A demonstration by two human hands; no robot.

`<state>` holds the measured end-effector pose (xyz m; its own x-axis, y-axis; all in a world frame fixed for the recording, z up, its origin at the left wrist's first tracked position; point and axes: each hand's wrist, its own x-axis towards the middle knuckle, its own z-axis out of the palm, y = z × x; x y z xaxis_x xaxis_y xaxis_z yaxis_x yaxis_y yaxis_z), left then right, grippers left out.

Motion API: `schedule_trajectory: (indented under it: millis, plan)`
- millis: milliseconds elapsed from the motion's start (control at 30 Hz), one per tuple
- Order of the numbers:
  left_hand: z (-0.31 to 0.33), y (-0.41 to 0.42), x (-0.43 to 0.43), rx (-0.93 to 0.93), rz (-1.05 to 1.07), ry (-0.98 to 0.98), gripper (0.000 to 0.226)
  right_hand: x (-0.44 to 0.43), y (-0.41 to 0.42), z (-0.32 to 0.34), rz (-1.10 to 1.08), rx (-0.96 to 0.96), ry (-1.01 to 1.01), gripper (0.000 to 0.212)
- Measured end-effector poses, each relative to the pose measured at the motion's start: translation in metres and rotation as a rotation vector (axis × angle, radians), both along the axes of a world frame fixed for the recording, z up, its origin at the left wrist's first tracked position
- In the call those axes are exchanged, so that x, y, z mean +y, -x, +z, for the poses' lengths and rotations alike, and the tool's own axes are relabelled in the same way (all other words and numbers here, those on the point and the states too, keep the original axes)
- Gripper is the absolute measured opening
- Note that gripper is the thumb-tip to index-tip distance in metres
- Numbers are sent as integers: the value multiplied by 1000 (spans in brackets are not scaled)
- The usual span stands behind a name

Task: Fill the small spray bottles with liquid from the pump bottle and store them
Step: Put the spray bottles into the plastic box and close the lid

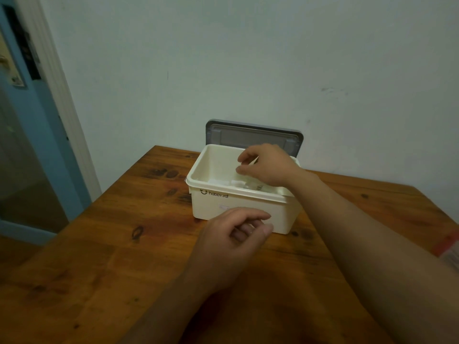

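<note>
Wooden table (111, 244) against wall. One cream box (218, 204) near its far edge, lid (253, 136) raised; white items (237, 183) inside, blurred, uncountable. Right hand (268, 167) curled above them, grasp indeterminate. Left hand (231, 242) relaxed, empty, ample room around it.

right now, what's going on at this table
A person's right hand is over the open cream box on the table, fingers curled, perhaps on something pale; I cannot tell. The left hand hovers before the box, loosely curled, holding nothing. The grey lid stands up behind. Whitish items lie in the box, too unclear to name.
</note>
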<state>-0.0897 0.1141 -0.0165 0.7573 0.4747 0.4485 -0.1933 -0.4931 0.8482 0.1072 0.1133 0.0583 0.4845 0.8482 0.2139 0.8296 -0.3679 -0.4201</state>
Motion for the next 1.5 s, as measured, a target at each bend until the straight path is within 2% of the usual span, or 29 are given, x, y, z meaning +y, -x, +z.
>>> schedule_trajectory:
  millis: [133,300,567,733,967,1033,1267,1500]
  plan:
    - [14,0,7,-165,66,182,15,-20,-5,6,-89,52,-236,19]
    - [34,-5,28,-258,159,126,20,-39,-4,12,-115,111,-327,23]
    - [56,-22,64,-230,245,30,13,-52,-5,7,-194,175,-443,21]
    - [66,-37,90,-167,294,5,13,-58,-9,6,-271,218,-628,21]
    - [71,-58,121,-108,392,88,24,-61,-21,-1,-402,245,-812,29]
    - [70,-63,128,-72,399,128,33,-60,-25,-3,-443,299,-815,34]
    - [73,-74,143,148,295,256,64,-56,-35,-10,-424,460,-612,52]
    - [70,-82,154,278,225,271,67,-45,-42,-10,-406,525,-513,65]
